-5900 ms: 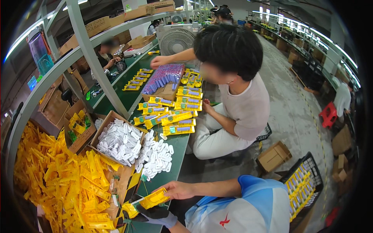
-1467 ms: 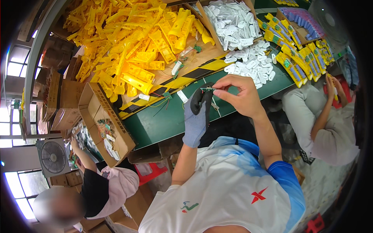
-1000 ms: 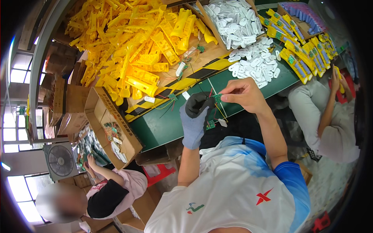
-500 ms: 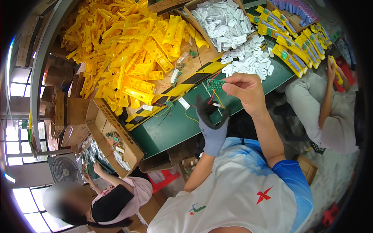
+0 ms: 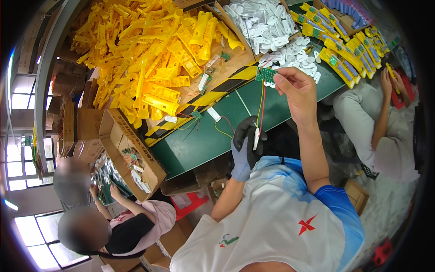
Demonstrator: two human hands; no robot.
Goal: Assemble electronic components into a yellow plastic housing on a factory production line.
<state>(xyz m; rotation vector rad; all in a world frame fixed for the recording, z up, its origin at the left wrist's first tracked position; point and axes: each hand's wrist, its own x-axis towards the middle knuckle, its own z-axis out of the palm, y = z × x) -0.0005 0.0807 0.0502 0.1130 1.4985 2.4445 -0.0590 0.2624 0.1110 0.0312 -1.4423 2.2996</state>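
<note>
My right hand (image 5: 297,93), bare, pinches the edge of a small green circuit board (image 5: 266,75) between thumb and fingers, above the green bench top. Red and yellow wires (image 5: 262,106) hang from the board down to my left hand. My left hand (image 5: 246,145) wears a grey glove with black fingers, curled closed around a small white rectangular part (image 5: 257,138) at the wires' lower end. Left of the glove, another white part (image 5: 214,114) with red and yellow wires lies on the bench. A wired green board (image 5: 196,115) rests by the striped edge.
Yellow plastic housings (image 5: 136,50) are heaped behind the black-and-yellow strip (image 5: 217,96). White oval pieces (image 5: 294,56) spill from a carton (image 5: 297,32). Yellow assemblies (image 5: 337,65) lie at right. An open cardboard box (image 5: 156,174) sits at the bench's left end. Co-workers are on both sides.
My right hand has risen with the board, moving it away from my left hand and drawing the wires straighter. My gloved fingers have closed around the white part, which now points downward.
</note>
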